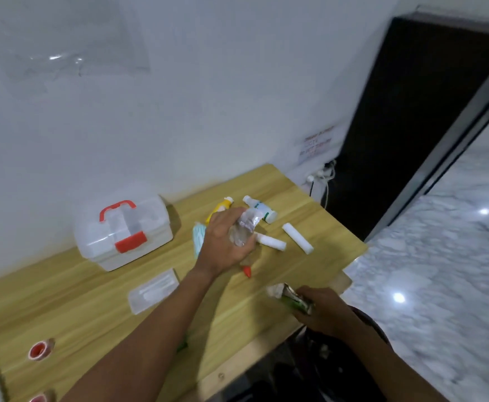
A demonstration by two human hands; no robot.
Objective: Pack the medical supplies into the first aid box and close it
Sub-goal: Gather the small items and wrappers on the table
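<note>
Gathering supplies: the step in hand, by appearance; box not yet opened.
Left hand (223,242): frame centre, grasping a clear crinkled packet (244,229).
Right hand (326,313): lower right, gripping a green foil packet (295,300).
First aid box (124,236): left of centre, lid down.
Next move: probably freeing one hand to undo the red latch (130,241).
</note>
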